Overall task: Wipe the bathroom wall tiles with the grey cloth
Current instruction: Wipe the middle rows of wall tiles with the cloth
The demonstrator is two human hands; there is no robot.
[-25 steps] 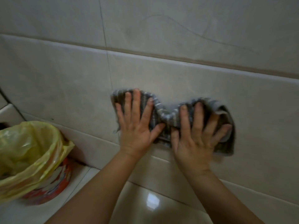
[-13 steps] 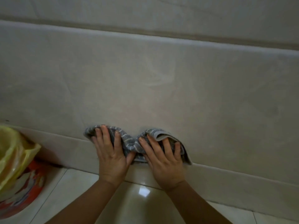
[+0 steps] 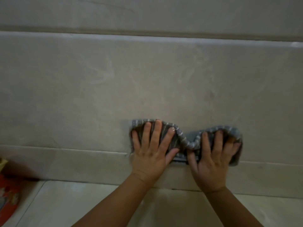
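Observation:
A grey striped cloth (image 3: 186, 141) lies bunched against the beige wall tiles (image 3: 114, 89), low on the wall just above the skirting tile. My left hand (image 3: 152, 149) presses flat on the cloth's left part with fingers spread and straight. My right hand (image 3: 211, 154) presses on the cloth's right part, its fingers mostly straight and the outer ones partly tucked under a fold. A ridge of cloth rises between the two hands. Faint wipe streaks show on the tile above.
A red patterned bin (image 3: 8, 199) with a scrap of yellow liner (image 3: 2, 163) sits at the far left on the glossy floor tiles (image 3: 82, 205). A skirting tile (image 3: 65, 163) runs along the wall's base. A horizontal grout line (image 3: 147, 33) crosses the wall higher up.
Both hands and the cloth slid down the wall to just above the skirting, then moved right. The bin has shifted almost out of view at the left.

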